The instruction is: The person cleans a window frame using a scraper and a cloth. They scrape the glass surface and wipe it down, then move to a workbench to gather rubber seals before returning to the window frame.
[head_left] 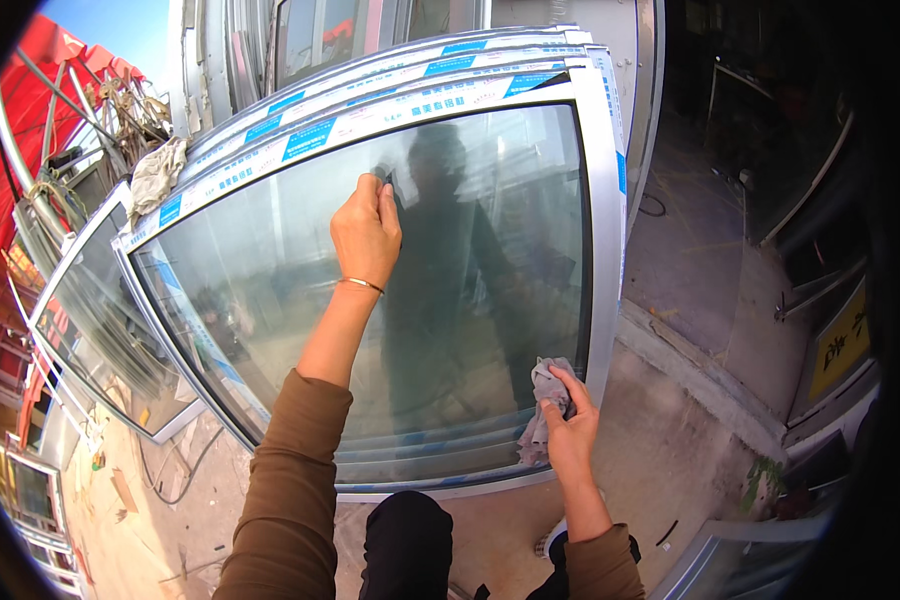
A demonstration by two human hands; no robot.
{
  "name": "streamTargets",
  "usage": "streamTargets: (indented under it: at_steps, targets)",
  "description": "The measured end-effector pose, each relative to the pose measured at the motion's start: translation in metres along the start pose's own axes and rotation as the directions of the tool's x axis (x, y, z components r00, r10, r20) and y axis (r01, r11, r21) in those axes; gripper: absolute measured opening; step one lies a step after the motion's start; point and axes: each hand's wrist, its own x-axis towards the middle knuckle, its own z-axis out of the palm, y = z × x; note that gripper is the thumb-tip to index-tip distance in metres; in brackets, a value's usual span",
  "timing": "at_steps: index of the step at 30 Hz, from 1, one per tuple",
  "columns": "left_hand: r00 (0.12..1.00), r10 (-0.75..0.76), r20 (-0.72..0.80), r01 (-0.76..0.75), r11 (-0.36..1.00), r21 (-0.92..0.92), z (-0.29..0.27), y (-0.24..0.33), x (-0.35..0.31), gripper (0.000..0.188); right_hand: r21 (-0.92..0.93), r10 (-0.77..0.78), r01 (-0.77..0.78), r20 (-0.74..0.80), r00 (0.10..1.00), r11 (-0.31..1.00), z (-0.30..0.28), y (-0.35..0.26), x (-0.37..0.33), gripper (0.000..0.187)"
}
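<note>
A large framed window panel (490, 260) leans in front of me, its glass darkly mirroring a person's outline. Printed white and blue protective film covers the top of its frame (370, 125). My left hand (366, 232), with a thin bracelet at the wrist, is closed against the upper middle of the glass. Whatever its fingers pinch is small and mostly hidden. At the lower right of the panel, my right hand (573, 428) grips a crumpled greyish-pink rag (548, 385), which hangs down in front of the glass.
More film-covered frames (450, 62) are stacked behind the panel. A smaller framed pane (110, 320) leans at the left, with a pale cloth (158, 172) above it. A concrete step (700, 385) runs along a dark doorway at right. A cable (175, 495) lies on the ground.
</note>
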Motion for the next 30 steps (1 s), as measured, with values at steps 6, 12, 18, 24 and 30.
streamTargets:
  at_steps: [6,12,18,24,30]
  targets:
    - [0.979,0.094,0.184,-0.086,0.995,-0.05,-0.008,-0.014,-0.031,0.015,-0.025,-0.039,0.039,-0.019,0.999,0.999,-0.001,0.001,0.002,0.047]
    - [0.981,-0.17,-0.09,0.176,0.983,0.062,-0.059,-0.082,-0.018,0.015,-0.076,-0.011,0.011,-0.003,1.0,0.997,-0.003,-0.001,0.003,0.049]
    - [0.999,0.037,0.027,-0.039,0.996,0.082,-0.04,-0.041,-0.015,0.016,-0.081,0.033,-0.029,0.041,0.999,0.996,0.004,0.004,0.001,0.05]
    - [0.935,-0.252,-0.249,0.27,0.962,0.041,-0.051,-0.052,0.006,0.016,-0.111,-0.011,0.013,0.026,1.0,0.994,0.001,0.011,0.001,0.049]
    - [0.981,-0.127,-0.144,0.136,0.989,0.061,-0.052,-0.055,0.01,0.016,-0.128,-0.001,0.005,0.033,0.999,0.992,0.001,0.015,0.002,0.047]
